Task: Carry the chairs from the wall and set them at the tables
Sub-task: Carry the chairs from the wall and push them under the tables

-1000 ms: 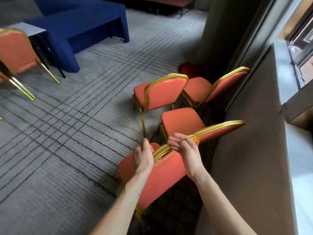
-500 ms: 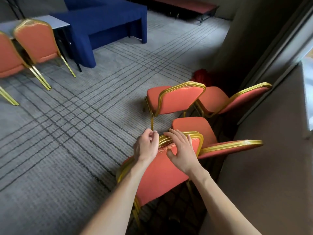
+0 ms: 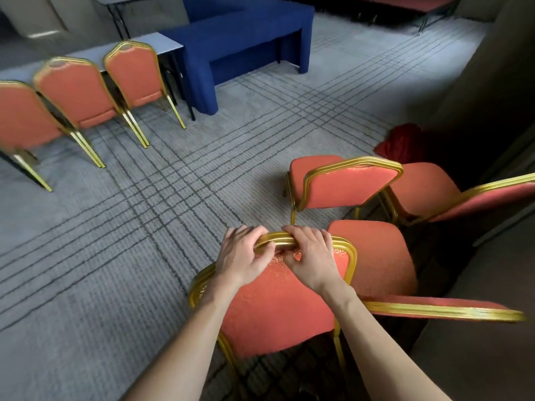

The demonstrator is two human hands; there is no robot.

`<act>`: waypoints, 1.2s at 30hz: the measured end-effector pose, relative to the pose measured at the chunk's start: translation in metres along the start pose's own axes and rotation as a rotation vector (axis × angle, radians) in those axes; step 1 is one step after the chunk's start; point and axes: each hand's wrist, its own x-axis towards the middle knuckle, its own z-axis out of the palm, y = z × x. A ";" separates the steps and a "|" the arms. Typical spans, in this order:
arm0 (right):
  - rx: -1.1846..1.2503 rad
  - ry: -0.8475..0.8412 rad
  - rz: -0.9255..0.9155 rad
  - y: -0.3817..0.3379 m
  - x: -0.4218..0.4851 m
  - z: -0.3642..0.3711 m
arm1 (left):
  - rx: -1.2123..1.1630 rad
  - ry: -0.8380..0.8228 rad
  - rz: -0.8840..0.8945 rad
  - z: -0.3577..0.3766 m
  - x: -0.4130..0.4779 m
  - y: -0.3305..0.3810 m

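At the lower centre of the frame, the gold top rail of an orange chair (image 3: 278, 302) is gripped by both hands, left hand (image 3: 241, 257) and right hand (image 3: 311, 256), fingers curled over it.

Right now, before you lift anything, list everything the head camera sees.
Held chair: one, orange-red with gold frame, bottom centre.
Loose chairs: three, same colours, right side by the wall.
Placed chairs: three, same colours, upper left at the grey table.
Draped table: one, blue, top centre.
Cloth: one, red, heaped on the floor at right.
Carpet: grey, dark lines, underfoot.
Hands: left hand and right hand, both gripping the chair's gold top rail.
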 end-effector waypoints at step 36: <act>-0.182 -0.086 0.017 0.003 0.101 0.015 | 0.324 0.039 -0.577 0.007 0.055 -0.020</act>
